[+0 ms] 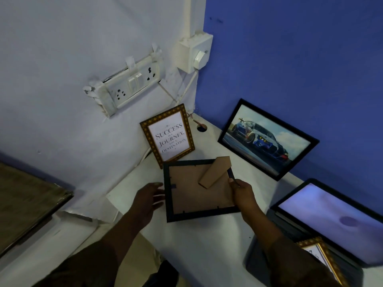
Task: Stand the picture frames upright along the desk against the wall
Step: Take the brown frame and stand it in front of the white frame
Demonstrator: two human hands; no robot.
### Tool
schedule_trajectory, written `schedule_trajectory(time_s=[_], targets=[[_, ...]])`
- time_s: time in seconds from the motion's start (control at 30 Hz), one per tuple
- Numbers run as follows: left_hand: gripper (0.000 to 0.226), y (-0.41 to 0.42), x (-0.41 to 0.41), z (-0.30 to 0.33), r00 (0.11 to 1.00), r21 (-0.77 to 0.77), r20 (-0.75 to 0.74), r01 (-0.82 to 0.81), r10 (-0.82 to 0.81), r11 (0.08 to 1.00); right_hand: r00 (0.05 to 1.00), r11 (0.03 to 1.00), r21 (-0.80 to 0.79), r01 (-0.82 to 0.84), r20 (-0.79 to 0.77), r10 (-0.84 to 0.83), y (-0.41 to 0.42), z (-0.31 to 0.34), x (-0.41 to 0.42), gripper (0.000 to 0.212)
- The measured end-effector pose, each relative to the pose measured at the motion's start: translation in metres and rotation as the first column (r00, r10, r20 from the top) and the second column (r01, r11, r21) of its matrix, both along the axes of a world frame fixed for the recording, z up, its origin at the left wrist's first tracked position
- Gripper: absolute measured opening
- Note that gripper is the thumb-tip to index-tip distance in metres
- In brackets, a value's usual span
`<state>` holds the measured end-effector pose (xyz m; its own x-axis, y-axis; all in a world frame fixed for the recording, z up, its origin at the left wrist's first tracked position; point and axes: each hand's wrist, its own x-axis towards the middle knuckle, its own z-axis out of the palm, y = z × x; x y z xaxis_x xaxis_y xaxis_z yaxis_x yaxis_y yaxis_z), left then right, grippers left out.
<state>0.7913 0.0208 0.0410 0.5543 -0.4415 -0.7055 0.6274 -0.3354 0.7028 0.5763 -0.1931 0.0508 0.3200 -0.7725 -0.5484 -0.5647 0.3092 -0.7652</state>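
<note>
The right hand (241, 191) pinches the right edge of a black frame (199, 190) held back-side up over the white desk (207, 245), its cardboard stand swung out. The left hand (148, 198) is open beside the frame's left edge. Behind, a gold frame (167, 134) leans on the white wall and a car picture (267, 138) on the blue wall.

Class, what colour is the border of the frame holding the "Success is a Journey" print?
Gold with a dark dotted pattern, shown in the head view.

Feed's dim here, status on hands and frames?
Right hand grips black frame, back facing up; left hand open beside it. Gold frame and car frame already leaning. Laptop crowds right.
</note>
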Motion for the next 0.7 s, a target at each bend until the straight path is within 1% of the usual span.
schedule_trajectory(time_s=[0.1, 0.2, 0.3, 0.33, 0.43, 0.5, 0.6, 0.63, 0.7], targets=[[0.024, -0.017, 0.0, 0.027, 0.983, -0.094, 0.166, 0.096, -0.08, 0.991, 0.996, 0.981, 0.195, 0.003, 0.087, -0.02, -0.005, 0.024, -0.014, 0.043], [0.031, -0.036, -0.014, 0.062, 0.922, -0.185, 0.34, 0.26, -0.186, 0.948, 0.995, 0.941, 0.333, -0.065, 0.089, 0.037, -0.003, 0.043, -0.029, 0.041], [0.046, -0.051, -0.037, 0.092, 0.892, -0.249, 0.388, 0.344, -0.232, 0.905, 0.992, 0.883, 0.46, -0.096, 0.115, 0.048, 0.002, 0.056, -0.047, 0.04], [0.047, -0.054, -0.043, 0.099, 0.887, -0.269, 0.394, 0.363, -0.242, 0.892, 0.991, 0.862, 0.494, -0.114, 0.118, 0.063, 0.003, 0.058, -0.054, 0.041], [0.034, -0.06, -0.062, 0.11, 0.848, -0.278, 0.438, 0.444, -0.299, 0.851, 0.979, 0.809, 0.555, -0.195, 0.159, 0.127, 0.007, 0.064, -0.072, 0.046], [0.036, -0.061, -0.076, 0.111, 0.851, -0.305, 0.438, 0.444, -0.29, 0.842, 0.965, 0.764, 0.594, -0.252, 0.213, 0.153, 0.011, 0.066, -0.082, 0.046], [0.038, -0.061, -0.101, 0.111, 0.89, -0.386, 0.423, 0.349, -0.172, 0.854, 0.939, 0.713, 0.616, -0.334, 0.282, 0.196, 0.021, 0.078, -0.101, 0.044], [0.034, -0.062, -0.109, 0.111, 0.906, -0.419, 0.402, 0.308, -0.129, 0.854, 0.932, 0.704, 0.621, -0.345, 0.315, 0.179, 0.025, 0.084, -0.107, 0.043], [0.022, -0.062, -0.125, 0.117, 0.948, -0.457, 0.314, 0.206, -0.06, 0.865, 0.915, 0.715, 0.608, -0.346, 0.389, 0.112, 0.033, 0.095, -0.122, 0.041]])
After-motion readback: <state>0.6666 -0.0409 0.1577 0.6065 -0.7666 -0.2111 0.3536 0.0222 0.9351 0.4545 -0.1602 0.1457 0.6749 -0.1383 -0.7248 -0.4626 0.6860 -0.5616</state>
